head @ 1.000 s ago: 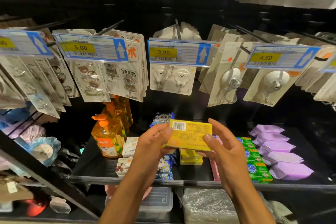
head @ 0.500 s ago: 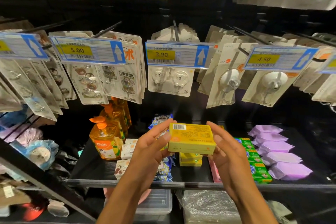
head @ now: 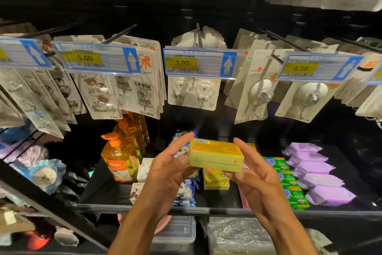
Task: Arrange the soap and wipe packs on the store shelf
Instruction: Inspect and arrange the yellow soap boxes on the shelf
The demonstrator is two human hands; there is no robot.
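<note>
Soap box (head: 216, 157) in hands (head: 167, 174) (head: 260, 182) over shelf (head: 219, 199) (front strip bare).

The left hand (head: 165, 174) covers most of the panda-print wipe packs (head: 187, 192). The right hand (head: 258, 180) hides nearly all of a pink pack (head: 242, 199). Small print on the yellow soap box (head: 217, 157) is unreadable. The picture's edge cuts off the leftmost price tag (head: 20, 54).
</note>
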